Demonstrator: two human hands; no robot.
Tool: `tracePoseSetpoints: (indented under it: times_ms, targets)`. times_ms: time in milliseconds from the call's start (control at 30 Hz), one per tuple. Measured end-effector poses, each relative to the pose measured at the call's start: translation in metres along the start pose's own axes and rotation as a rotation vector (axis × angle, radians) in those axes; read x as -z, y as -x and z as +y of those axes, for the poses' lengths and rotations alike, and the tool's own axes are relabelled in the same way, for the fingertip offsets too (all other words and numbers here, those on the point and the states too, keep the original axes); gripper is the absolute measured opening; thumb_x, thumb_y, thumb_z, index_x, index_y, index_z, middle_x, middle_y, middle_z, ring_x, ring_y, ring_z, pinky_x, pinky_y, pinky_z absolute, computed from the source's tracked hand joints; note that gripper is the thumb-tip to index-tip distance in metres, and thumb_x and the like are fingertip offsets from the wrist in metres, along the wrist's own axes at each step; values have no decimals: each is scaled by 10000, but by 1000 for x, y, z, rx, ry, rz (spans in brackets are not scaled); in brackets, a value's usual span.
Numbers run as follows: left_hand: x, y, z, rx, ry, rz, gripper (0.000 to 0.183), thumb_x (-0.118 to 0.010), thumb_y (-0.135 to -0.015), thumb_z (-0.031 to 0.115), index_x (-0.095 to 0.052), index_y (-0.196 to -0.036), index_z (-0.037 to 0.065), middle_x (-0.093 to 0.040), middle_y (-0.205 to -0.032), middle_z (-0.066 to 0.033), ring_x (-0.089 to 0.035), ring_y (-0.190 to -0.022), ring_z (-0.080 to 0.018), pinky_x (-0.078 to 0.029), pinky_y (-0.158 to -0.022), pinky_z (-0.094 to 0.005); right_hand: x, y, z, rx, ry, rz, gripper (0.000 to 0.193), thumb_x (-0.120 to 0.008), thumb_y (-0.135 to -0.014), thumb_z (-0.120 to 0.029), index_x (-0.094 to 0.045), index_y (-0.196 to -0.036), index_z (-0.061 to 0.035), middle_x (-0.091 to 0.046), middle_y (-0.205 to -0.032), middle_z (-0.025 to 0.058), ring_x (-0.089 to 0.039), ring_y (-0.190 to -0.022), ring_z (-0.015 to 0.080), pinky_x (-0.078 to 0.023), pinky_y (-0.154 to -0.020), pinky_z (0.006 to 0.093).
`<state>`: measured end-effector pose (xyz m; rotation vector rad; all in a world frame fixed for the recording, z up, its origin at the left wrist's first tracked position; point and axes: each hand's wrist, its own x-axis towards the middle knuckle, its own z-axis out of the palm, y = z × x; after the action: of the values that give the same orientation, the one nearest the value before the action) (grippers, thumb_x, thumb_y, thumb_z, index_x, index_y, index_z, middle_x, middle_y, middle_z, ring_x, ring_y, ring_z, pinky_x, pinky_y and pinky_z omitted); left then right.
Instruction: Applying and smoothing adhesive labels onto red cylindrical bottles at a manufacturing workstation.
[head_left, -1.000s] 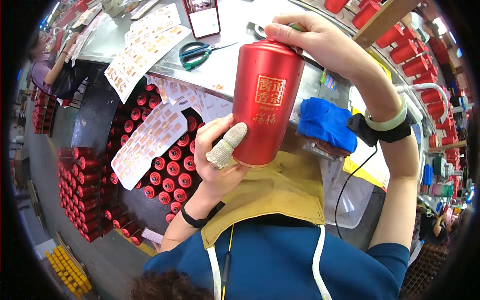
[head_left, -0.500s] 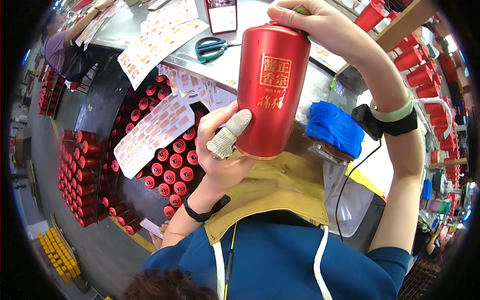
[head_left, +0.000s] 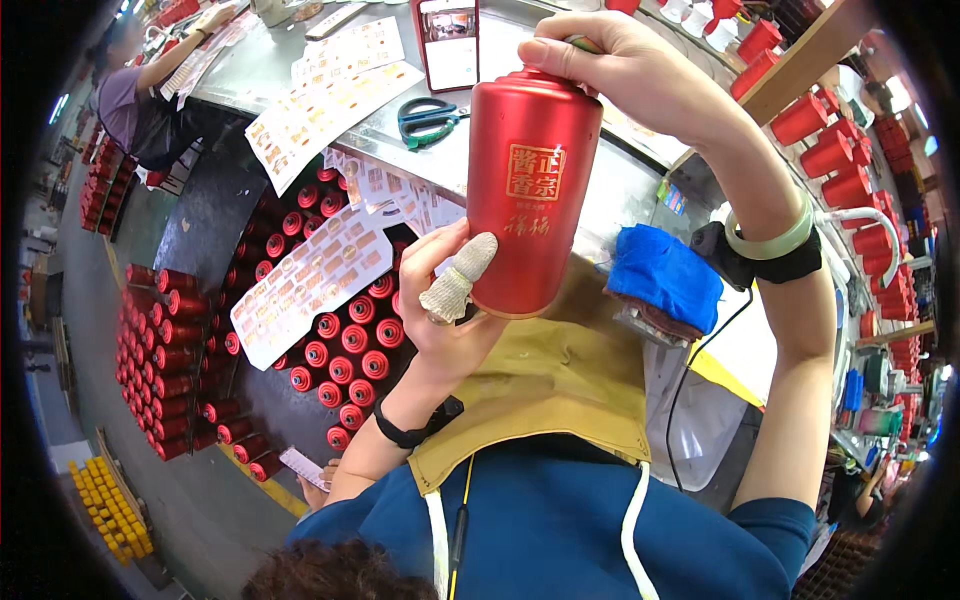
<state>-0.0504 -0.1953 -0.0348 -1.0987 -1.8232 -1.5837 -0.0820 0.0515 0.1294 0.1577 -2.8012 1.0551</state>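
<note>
The red bottle [head_left: 535, 235] is held between both hands. At its top, the right hand [head_left: 598, 52] closes its fingers on the narrow end; at its lower left, the left hand [head_left: 445, 318] grips the side (one digit wears a pale knit cover [head_left: 462, 276]). Scissors [head_left: 428, 123] lie left of the bottle, a blue cloth [head_left: 665, 272] right of it.

Consistent with a factory workshop: metal worktable [head_left: 255, 64] with printed label sheets [head_left: 330, 105] and scissors [head_left: 428, 122] on top. Noted left of the worktable: red bottles [head_left: 341, 371] massed close together, another stacked lot [head_left: 165, 360] on the grey floor [head_left: 210, 510], and, by the far left end, a co-worker [head_left: 118, 108] with one arm extended. Right of the worktable: rows of similar red containers [head_left: 848, 188] past a wooden beam [head_left: 800, 62].
</note>
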Motion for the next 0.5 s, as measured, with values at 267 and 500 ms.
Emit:
tracePoseSetpoints:
  times_ms: [267, 500]
  targets:
    - [-1, 2, -2, 32, 49, 49, 678, -891, -719, 64, -598, -1324, -23, -652, -1236, -142, -648, -1088, -282, -529, -938, -373, 1, 1, -9, -49, -22, -36, 351, -639, -1040, -368, -707, -1086, -26, -678, -889, 2, -596, -844, 56, -495, -766, 248]
    - [-2, 7, 0, 251, 362, -178, 871, -866, -791, 119, -415, -1513, -61, -616, -1396, -196, -624, -1267, -260, -478, -1052, -382, 15, -2, -16, -245, -3, -119, 491, -538, -1065, -465, -713, -1170, -18, -726, -1068, 102, -645, -1024, 191, -472, -955, 353]
